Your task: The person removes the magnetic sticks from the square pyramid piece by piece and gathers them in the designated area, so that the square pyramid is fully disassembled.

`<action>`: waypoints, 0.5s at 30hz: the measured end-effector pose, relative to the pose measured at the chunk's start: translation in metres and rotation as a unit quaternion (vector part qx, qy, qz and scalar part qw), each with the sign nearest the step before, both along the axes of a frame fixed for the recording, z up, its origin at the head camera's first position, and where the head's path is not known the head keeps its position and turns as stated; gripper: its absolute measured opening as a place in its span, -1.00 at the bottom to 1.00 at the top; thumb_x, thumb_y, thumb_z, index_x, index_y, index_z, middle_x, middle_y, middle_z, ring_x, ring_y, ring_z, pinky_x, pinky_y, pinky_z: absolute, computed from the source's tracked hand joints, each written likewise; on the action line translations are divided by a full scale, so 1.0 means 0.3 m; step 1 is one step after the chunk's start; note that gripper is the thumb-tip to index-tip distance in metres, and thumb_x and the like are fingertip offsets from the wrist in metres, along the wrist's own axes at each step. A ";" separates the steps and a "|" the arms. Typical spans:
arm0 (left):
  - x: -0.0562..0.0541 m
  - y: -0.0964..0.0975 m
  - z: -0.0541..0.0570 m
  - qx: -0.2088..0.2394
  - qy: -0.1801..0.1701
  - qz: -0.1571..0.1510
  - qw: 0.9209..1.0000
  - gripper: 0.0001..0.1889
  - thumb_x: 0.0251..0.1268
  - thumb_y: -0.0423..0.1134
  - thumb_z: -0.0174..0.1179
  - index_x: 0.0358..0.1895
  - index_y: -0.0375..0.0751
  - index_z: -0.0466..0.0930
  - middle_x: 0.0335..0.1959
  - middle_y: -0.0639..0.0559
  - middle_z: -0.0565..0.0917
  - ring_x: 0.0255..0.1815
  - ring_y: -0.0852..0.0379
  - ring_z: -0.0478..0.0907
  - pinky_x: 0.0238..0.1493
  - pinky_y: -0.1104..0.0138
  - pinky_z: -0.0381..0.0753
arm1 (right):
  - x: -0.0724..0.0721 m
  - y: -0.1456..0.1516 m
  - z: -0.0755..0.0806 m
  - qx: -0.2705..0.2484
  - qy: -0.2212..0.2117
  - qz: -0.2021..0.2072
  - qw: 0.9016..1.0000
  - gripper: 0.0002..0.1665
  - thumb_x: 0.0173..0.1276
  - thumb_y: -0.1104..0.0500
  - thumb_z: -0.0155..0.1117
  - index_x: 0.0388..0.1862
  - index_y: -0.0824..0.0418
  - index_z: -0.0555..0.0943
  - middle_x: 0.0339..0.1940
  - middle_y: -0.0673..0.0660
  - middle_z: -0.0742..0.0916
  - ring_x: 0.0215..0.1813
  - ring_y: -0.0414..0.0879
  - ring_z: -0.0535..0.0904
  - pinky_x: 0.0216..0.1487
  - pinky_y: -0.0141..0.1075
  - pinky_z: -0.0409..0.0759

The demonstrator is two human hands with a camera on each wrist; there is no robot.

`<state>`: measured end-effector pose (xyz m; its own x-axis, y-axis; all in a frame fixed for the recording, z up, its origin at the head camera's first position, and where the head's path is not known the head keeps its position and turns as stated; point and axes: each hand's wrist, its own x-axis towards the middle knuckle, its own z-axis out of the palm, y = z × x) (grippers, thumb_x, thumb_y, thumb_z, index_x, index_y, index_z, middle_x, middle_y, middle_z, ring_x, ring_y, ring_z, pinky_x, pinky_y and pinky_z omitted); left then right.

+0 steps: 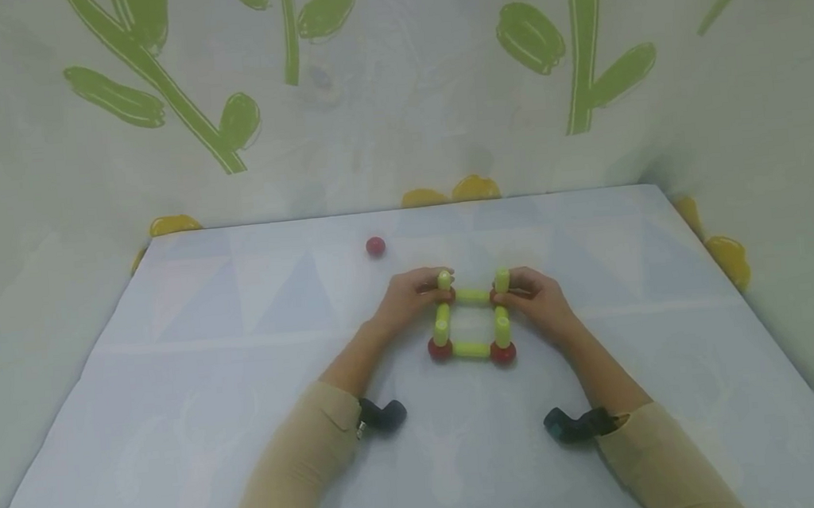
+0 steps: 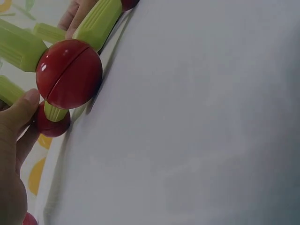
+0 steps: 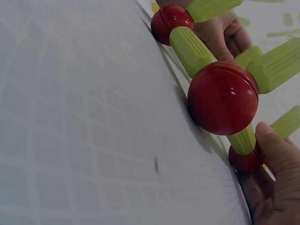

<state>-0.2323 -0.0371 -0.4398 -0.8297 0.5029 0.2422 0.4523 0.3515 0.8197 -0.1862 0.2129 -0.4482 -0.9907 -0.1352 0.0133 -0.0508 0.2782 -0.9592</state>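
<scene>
A square frame of yellow-green rods (image 1: 472, 350) joined by red balls (image 1: 503, 352) sits on the table, with an upright rod (image 1: 502, 331) rising from each corner. At its far left corner, my left hand (image 1: 405, 297) pinches the red ball (image 2: 52, 121) between thumb and fingers. My right hand (image 1: 543, 301) grips the far right corner's red ball (image 3: 246, 158) likewise, its thumb lying near the upright rod. The near left ball (image 2: 69, 74) and the near right ball (image 3: 223, 98) are untouched. Fingers behind the far corners are partly hidden.
One loose red ball (image 1: 375, 246) lies beyond the frame, toward the table's back edge. The white table (image 1: 177, 431) meets walls painted with green plants (image 1: 530, 37) at the back. A dark wrist device (image 1: 384, 415) sticks out from each sleeve.
</scene>
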 end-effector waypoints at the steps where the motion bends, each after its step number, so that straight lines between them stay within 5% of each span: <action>1: 0.001 0.001 -0.001 -0.002 0.013 -0.002 1.000 -0.61 0.12 -0.24 0.32 0.07 -0.18 0.60 0.01 0.04 0.68 0.09 0.13 0.58 0.16 0.40 0.48 | -0.001 0.000 -0.002 -0.002 0.000 0.000 1.000 -0.56 0.19 0.08 0.38 -0.01 0.23 0.54 -0.04 0.18 0.66 -0.04 -0.25 0.63 0.10 -0.39 0.54; 4: 0.003 0.001 -0.001 -0.014 0.042 0.001 0.999 -0.62 0.14 -0.24 0.30 0.06 -0.20 0.60 0.03 0.00 0.66 0.11 0.08 0.57 0.18 0.35 0.48 | -0.002 0.000 -0.006 -0.011 0.000 -0.001 1.000 -0.56 0.19 0.10 0.39 0.00 0.27 0.53 -0.05 0.20 0.66 -0.06 -0.26 0.63 0.08 -0.43 0.54; 10: 0.010 -0.013 0.007 0.001 -0.050 0.055 0.997 -0.36 0.17 -0.18 0.30 0.35 -0.07 0.33 0.13 -0.01 0.57 0.05 0.09 0.59 0.16 0.25 0.51 | -0.001 0.000 -0.010 -0.023 0.001 0.004 1.000 -0.55 0.19 0.10 0.39 -0.01 0.28 0.53 -0.09 0.16 0.67 -0.07 -0.26 0.64 0.05 -0.46 0.54; 15: 0.009 -0.031 0.030 0.062 -0.076 0.071 0.993 -0.29 0.19 -0.30 0.28 0.40 -0.05 0.18 0.16 -0.11 0.45 -0.08 0.00 0.61 0.02 0.22 0.60 | -0.003 0.000 -0.005 -0.023 0.006 0.005 1.000 -0.57 0.18 0.13 0.39 -0.02 0.28 0.53 -0.08 0.19 0.67 -0.08 -0.25 0.65 0.04 -0.46 0.55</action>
